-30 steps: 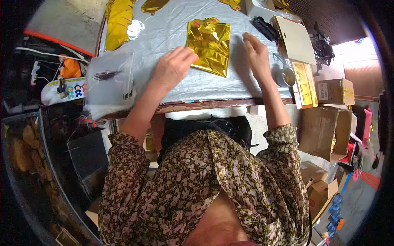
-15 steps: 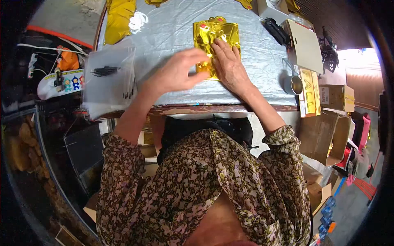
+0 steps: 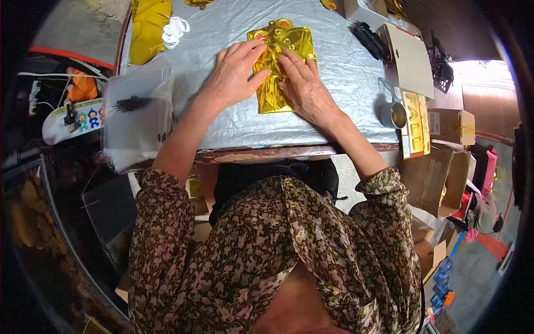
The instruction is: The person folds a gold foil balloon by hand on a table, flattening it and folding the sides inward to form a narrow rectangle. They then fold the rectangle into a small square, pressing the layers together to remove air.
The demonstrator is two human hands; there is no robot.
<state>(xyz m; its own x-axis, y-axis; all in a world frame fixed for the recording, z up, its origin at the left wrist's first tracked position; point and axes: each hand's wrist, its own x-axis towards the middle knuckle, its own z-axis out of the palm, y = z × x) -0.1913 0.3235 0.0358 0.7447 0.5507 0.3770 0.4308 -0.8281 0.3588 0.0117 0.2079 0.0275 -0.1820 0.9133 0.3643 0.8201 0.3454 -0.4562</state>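
Note:
A shiny gold foil piece (image 3: 271,99), folded roughly into a rectangle with small red spots along its top, lies on the silver-grey table cover (image 3: 217,133). On its left edge rests my left hand (image 3: 235,73), fingers stretched out and thumb apart. My right hand (image 3: 309,96) lies on the right half of the same foil, with its fingers spread flat. Parts of the foil are hidden under both hands.
At the left table edge lie clear plastic bags (image 3: 136,119) with black markings. More gold foil (image 3: 150,30) and a white string bundle (image 3: 176,31) lie behind them. On the right stand a metal cup (image 3: 394,115), a black object (image 3: 371,41) and a pale box (image 3: 409,58).
My left hand has moved up and come down onto the left side of the foil. My right hand stays on the foil. The whole view has shifted slightly.

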